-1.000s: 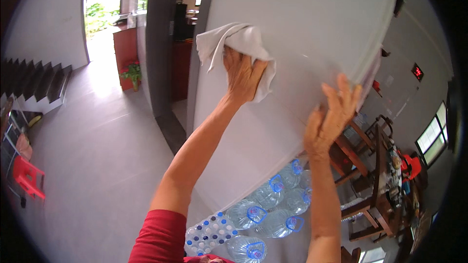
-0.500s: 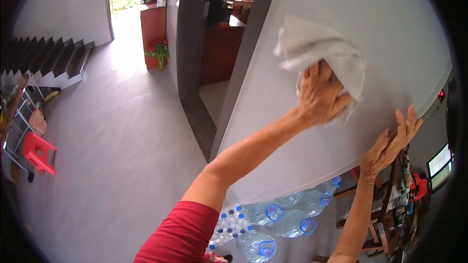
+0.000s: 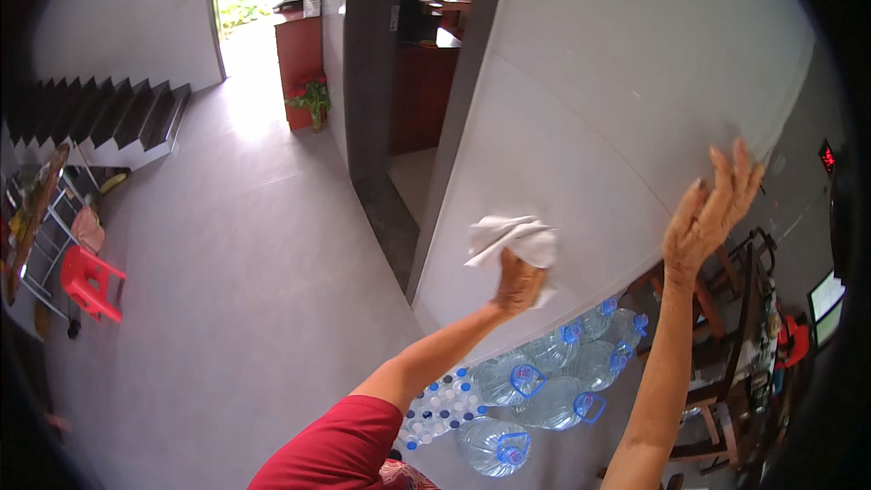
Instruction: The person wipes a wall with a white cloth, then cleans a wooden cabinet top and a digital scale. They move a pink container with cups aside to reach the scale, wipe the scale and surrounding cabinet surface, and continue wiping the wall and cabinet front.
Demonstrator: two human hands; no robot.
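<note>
The left hand [image 3: 519, 283] had dropped a long way in half a second: from high in the upper right of the frame, it now sat near the centre, low on the pale panel [image 3: 635, 82]. Its fingers were closed tight around a bunched white cloth [image 3: 513, 238], which pressed flat against the panel just above the knuckles. That looked like one long downward wipe, so the upper stretch had probably been covered and the lower part near the edge was getting its turn.

The right hand [image 3: 712, 209] sat at the panel's right edge, mid-right of the frame, a little higher than before. Its fingers were spread open and gripped nothing, only resting against the edge as if steadying it.

Below the panel, at the bottom centre, big clear water bottles [image 3: 544, 390] with blue handles lay clustered on the grey floor [image 3: 227, 308]. A red stool [image 3: 89, 279] stood far left, with stairs [image 3: 100, 118] in the upper left.
</note>
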